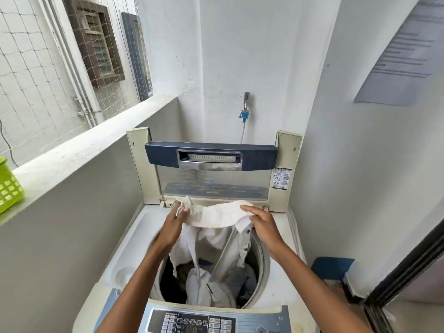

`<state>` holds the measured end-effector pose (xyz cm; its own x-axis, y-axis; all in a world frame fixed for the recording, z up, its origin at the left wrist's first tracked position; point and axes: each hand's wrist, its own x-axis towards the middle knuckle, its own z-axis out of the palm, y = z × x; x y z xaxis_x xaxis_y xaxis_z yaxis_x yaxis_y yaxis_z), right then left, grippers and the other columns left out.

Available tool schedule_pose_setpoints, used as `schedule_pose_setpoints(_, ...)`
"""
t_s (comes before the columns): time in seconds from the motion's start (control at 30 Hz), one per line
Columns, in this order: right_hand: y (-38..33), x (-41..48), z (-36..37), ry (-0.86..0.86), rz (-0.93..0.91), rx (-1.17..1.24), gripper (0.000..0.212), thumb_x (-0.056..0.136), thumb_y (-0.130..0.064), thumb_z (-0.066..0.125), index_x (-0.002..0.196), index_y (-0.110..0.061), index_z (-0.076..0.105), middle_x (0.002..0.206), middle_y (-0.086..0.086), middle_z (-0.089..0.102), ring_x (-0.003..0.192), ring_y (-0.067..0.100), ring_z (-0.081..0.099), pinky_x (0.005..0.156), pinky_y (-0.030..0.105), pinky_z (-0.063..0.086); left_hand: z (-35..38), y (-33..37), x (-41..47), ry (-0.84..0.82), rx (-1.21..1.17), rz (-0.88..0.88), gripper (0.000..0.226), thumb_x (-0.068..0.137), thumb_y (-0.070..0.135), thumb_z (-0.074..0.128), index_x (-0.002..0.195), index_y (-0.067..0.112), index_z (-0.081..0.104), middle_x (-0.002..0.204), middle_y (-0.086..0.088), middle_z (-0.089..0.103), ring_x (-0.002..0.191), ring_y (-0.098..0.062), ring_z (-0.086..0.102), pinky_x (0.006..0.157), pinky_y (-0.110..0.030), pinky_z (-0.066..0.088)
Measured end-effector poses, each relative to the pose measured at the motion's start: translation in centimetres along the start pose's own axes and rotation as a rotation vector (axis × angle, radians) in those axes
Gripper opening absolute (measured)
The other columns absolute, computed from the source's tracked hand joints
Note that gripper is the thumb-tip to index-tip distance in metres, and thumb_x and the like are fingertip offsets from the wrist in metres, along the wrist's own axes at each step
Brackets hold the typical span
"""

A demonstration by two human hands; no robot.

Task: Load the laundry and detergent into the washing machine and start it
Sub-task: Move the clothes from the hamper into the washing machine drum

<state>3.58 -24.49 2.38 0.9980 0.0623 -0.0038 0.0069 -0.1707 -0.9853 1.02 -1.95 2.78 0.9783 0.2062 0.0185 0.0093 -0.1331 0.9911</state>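
Note:
A top-loading washing machine stands below me with its folded lid raised at the back. Both hands hold a white garment stretched over the drum opening. My left hand grips its left end, my right hand pinches its right end. The cloth hangs down into the drum, where more white and dark laundry lies. The control panel with its buttons sits at the near edge.
A green plastic basket rests on the low wall ledge at left. A tap with a blue hose fitting is on the back wall. A blue object lies on the floor at right, beside a dark door frame.

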Motion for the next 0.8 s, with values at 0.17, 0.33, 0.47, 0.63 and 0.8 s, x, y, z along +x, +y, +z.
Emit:
schedule_pose_setpoints(0.17,2.5,-0.5,1.7,-0.107,0.064,-0.177,0.048,0.081,0.012,0.043,0.119,-0.01,0.063,0.116,-0.001,0.057,0.109,0.014,0.055,0.077,0.003,0.041,-0.8,-2.2,2.0,-0.116,0.288,-0.002,0.02,0.096,0.013,0.046,0.083,0.022,0.059,0.099,-0.008,0.06,0.093,-0.025,0.06,0.088,-0.037,0.045)
schedule_pose_setpoints(0.33,7.1,-2.0,2.0,-0.24,0.39,-0.456,0.046,0.087,-0.004,0.05,0.132,-0.01,0.05,0.121,0.003,0.058,0.103,0.017,0.059,0.08,0.022,0.046,-0.8,-6.8,4.2,-0.489,0.804,-0.245,0.044,0.087,0.033,0.049,0.099,-0.008,0.062,0.106,-0.019,0.061,0.108,-0.034,0.057,0.087,-0.032,0.042)
schedule_pose_setpoints(0.47,6.5,-4.3,0.3,-0.189,0.479,-0.182,0.022,0.092,-0.009,0.049,0.11,-0.01,0.061,0.097,0.004,0.062,0.072,0.013,0.059,0.056,0.02,0.043,1.1,-5.8,4.1,-0.539,0.762,-0.183,0.028,0.095,0.014,0.046,0.111,-0.002,0.062,0.108,-0.012,0.063,0.098,-0.025,0.059,0.072,-0.028,0.042)
schedule_pose_setpoints(0.63,4.4,-7.4,-6.5,-0.032,0.393,0.141,0.017,0.093,-0.007,0.049,0.1,-0.008,0.065,0.098,0.011,0.072,0.081,0.025,0.068,0.07,0.031,0.052,6.6,-3.4,3.2,-0.69,0.576,-0.097,0.011,0.094,0.014,0.049,0.095,0.015,0.06,0.097,-0.007,0.061,0.087,-0.019,0.058,0.084,-0.034,0.051)
schedule_pose_setpoints(0.8,5.0,-12.3,-16.9,0.386,0.336,0.437,0.021,0.092,0.0,0.042,0.094,-0.004,0.063,0.075,0.009,0.074,0.062,0.019,0.071,0.054,0.024,0.056,16.6,1.5,-0.8,-0.797,0.356,0.03,0.026,0.096,0.004,0.041,0.114,-0.002,0.059,0.099,-0.008,0.061,0.077,-0.01,0.059,0.061,-0.006,0.045)
